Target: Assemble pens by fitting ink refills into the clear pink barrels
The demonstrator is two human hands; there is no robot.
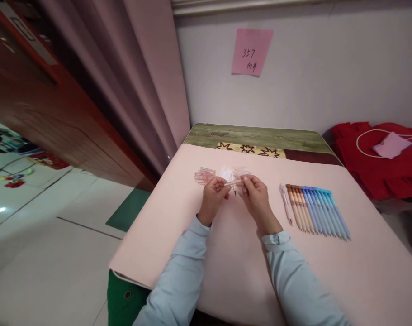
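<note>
Over the pink table cover (226, 271), my left hand (213, 195) and my right hand (256, 194) are both closed in a pinch on one thin pale pen part (233, 183) held level between them. Just behind my fingers lies a small heap of clear and pink pen parts (206, 174). To the right of my right hand a single white pen (286, 203) lies beside a neat row of several assembled pens, brown ones (296, 206) on the left and blue ones (324, 210) on the right.
The table's far end shows a green patterned top (256, 136) against a white wall with a pink paper note (251, 51). A red cloth with a pink bag (378, 154) lies at the right. A curtain (138, 81) and a wooden door (39, 99) stand at the left.
</note>
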